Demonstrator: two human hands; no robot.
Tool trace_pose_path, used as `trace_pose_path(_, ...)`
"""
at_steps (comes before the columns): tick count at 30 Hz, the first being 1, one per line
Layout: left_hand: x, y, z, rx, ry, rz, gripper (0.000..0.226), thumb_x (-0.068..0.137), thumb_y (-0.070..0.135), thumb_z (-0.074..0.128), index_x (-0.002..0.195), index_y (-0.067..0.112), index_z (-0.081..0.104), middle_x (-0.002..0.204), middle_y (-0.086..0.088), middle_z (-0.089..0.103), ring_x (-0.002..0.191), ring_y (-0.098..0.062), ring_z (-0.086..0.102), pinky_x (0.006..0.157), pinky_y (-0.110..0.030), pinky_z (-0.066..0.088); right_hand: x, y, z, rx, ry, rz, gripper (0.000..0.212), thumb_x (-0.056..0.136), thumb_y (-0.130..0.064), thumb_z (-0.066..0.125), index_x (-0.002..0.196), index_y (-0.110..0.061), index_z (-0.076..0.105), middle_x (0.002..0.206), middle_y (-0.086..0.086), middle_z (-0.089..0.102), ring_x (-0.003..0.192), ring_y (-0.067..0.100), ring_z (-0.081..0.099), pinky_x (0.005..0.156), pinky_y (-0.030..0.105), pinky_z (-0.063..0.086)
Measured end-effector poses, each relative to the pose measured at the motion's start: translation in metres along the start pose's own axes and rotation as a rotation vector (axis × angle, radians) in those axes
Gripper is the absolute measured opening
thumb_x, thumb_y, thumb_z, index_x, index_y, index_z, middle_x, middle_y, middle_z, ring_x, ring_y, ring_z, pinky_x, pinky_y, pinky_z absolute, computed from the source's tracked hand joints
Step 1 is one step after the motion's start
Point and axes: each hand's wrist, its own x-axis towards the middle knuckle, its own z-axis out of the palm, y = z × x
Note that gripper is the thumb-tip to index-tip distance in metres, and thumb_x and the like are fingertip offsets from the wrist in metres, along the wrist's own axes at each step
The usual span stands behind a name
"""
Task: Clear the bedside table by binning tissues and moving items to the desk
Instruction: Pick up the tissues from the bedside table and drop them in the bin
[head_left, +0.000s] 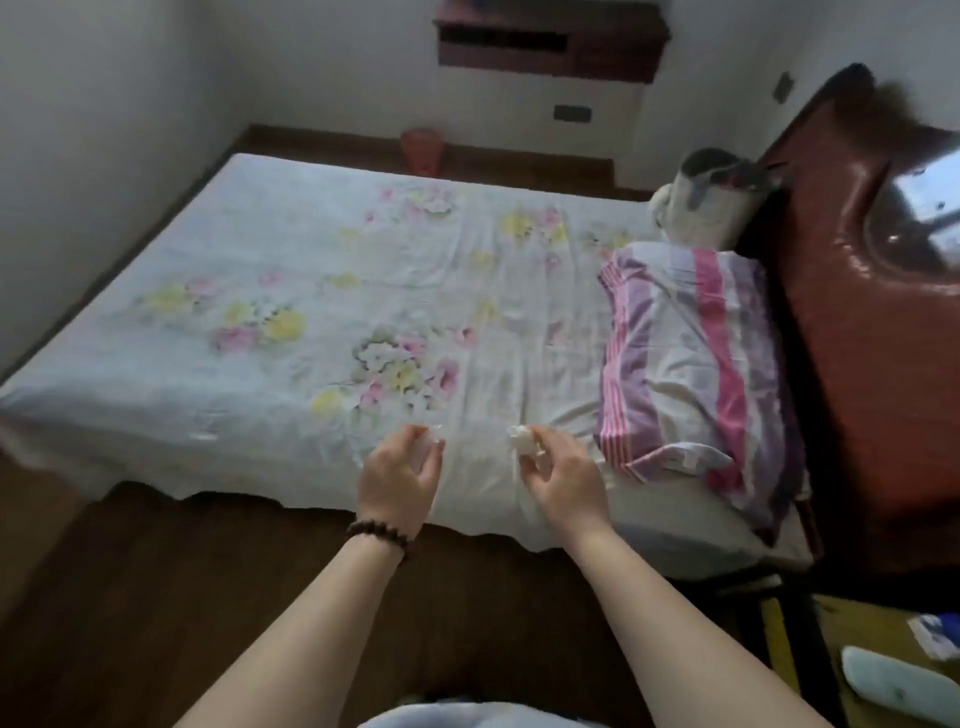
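My right hand (563, 475) is closed around a crumpled white tissue (524, 440), held above the near edge of the bed. My left hand (400, 478), with a dark bead bracelet on the wrist, pinches a smaller whitish wad of tissue (431, 435) at its fingertips. The bedside table (872, 639) shows at the bottom right corner with a yellowish top. On it lie a pale green elongated object (898, 688) and a blue and white packet (937, 631). A small red bin (423, 150) stands on the floor beyond the far side of the bed.
The bed (156, 395) with a floral sheet fills the middle. A striped pink and purple pillow (696, 364) lies by the dark red headboard (878, 322), a plush toy (711, 202) behind it. A dark wooden shelf (550, 41) hangs on the far wall. Dark wood floor lies under my arms.
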Motion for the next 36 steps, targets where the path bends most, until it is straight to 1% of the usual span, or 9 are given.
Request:
trace_pose_path(3,0.002,-0.061,-0.074,0.013,0.163,-0.138,0.024,0.086,0.027,0.065,0.100,0.008,0.066,0.089,-0.006,0.069,0.081,-0.020,0.064,0.067,-0.022,0.044,0.019,-0.070,0.062,0.013,-0.117,-0.114,0.035,0.088,-0.022,0.062,0.123,-0.017,0.059,0.110,0.003,0.064,0.101,0.019,0.058,0.087,0.031,0.048)
trace_pose_path(5,-0.002,-0.099,-0.118,0.014,0.263,-0.234,0.015,0.086,0.028,0.064,0.092,0.014,0.066,0.082,0.001,0.065,0.076,-0.016,0.062,0.063,-0.021,0.043,0.029,-0.113,0.101,0.023,-0.192,-0.178,0.037,0.089,-0.022,0.062,0.126,-0.019,0.057,0.115,0.003,0.062,0.102,0.020,0.058,0.087,0.034,0.050)
trace_pose_path(10,-0.015,-0.185,-0.208,0.031,0.494,-0.475,0.011,0.085,0.027,0.062,0.077,0.020,0.059,0.075,0.006,0.061,0.070,-0.014,0.057,0.058,-0.025,0.039,0.050,-0.212,0.198,-0.024,-0.336,-0.400,0.036,0.089,-0.022,0.061,0.124,-0.019,0.058,0.117,0.004,0.062,0.099,0.022,0.058,0.077,0.026,0.042)
trace_pose_path(16,-0.007,-0.277,-0.289,0.095,0.700,-0.616,0.008,0.085,0.025,0.062,0.079,0.019,0.061,0.077,0.000,0.065,0.071,-0.018,0.060,0.060,-0.031,0.050,0.071,-0.313,0.312,-0.017,-0.477,-0.555,0.037,0.088,-0.026,0.061,0.125,-0.026,0.057,0.120,-0.002,0.061,0.099,0.019,0.058,0.075,0.023,0.037)
trace_pose_path(23,0.064,-0.394,-0.379,0.168,0.800,-0.706,0.011,0.086,0.027,0.062,0.083,0.017,0.063,0.077,-0.001,0.068,0.070,-0.020,0.063,0.058,-0.035,0.054,0.136,-0.426,0.445,-0.012,-0.602,-0.649,0.036,0.089,-0.028,0.059,0.125,-0.027,0.056,0.121,0.000,0.060,0.103,0.023,0.057,0.079,0.030,0.043)
trace_pose_path(27,0.122,-0.457,-0.442,0.186,0.804,-0.759,0.010,0.087,0.031,0.060,0.085,0.021,0.060,0.083,0.000,0.068,0.071,-0.015,0.061,0.055,-0.028,0.051,0.183,-0.502,0.514,-0.025,-0.654,-0.659,0.037,0.090,-0.024,0.059,0.126,-0.026,0.054,0.123,0.001,0.059,0.104,0.023,0.056,0.077,0.029,0.042)
trace_pose_path(31,0.166,-0.519,-0.496,0.116,0.838,-0.811,0.006,0.088,0.026,0.060,0.086,0.020,0.058,0.087,-0.003,0.065,0.077,-0.018,0.062,0.062,-0.036,0.056,0.220,-0.571,0.576,-0.076,-0.670,-0.725,0.038,0.091,-0.024,0.059,0.129,-0.024,0.053,0.127,0.000,0.057,0.107,0.022,0.056,0.084,0.030,0.045)
trace_pose_path(33,0.181,-0.548,-0.519,0.127,0.864,-0.824,0.006,0.088,0.024,0.061,0.085,0.021,0.056,0.086,-0.005,0.066,0.074,-0.016,0.061,0.059,-0.034,0.055,0.234,-0.601,0.608,-0.049,-0.691,-0.718,0.038,0.091,-0.025,0.058,0.128,-0.025,0.053,0.127,-0.001,0.057,0.106,0.021,0.056,0.082,0.028,0.044)
trace_pose_path(36,0.204,-0.594,-0.555,0.123,0.867,-0.848,0.006,0.089,0.027,0.059,0.088,0.021,0.056,0.084,0.001,0.062,0.074,-0.017,0.062,0.058,-0.040,0.058,0.250,-0.643,0.658,-0.021,-0.711,-0.716,0.037,0.088,-0.025,0.060,0.125,-0.025,0.055,0.123,-0.002,0.060,0.102,0.019,0.058,0.076,0.025,0.041)
